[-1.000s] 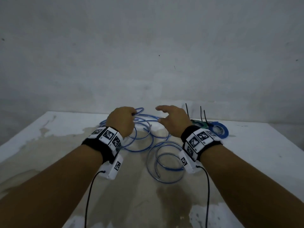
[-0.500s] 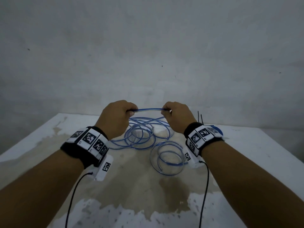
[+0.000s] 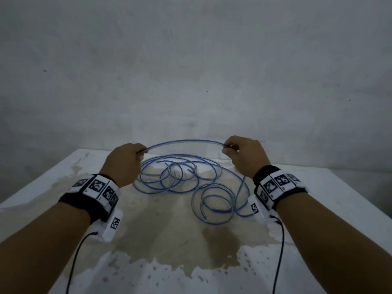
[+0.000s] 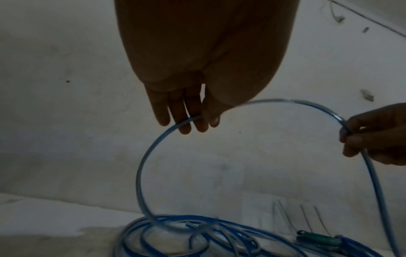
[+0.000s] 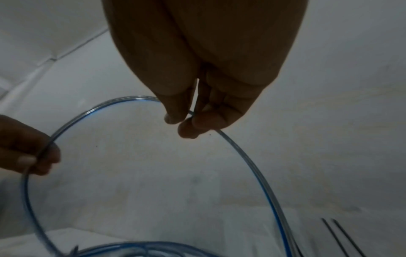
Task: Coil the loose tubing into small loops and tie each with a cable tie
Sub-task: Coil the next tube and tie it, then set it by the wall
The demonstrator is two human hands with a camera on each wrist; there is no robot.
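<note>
Clear tubing with a blue stripe (image 3: 180, 177) lies in loose loops on the white table (image 3: 339, 198). A lifted stretch of tubing (image 3: 184, 142) arches between both hands above the pile. My left hand (image 3: 127, 164) grips one end of that arch, the tube passing through its curled fingers (image 4: 186, 120). My right hand (image 3: 244, 153) pinches the other end between thumb and fingertips (image 5: 182, 120). From each hand the tube (image 4: 142, 165) (image 5: 259, 173) curves down into the pile. Black cable ties (image 5: 342, 238) stand up at the far right, also visible as thin ties (image 4: 307, 219) from the left wrist.
A smaller tube coil (image 3: 214, 204) lies nearer me on the right. A tied green and blue bundle (image 4: 318, 241) lies beside the ties. A grey wall (image 3: 191, 60) rises right behind the table. The tabletop is stained brown in the middle (image 3: 169, 240).
My right hand closed on the tubing beside the left. Both hands then lifted it and moved apart, so the held stretch is now a long arch above the pile.
</note>
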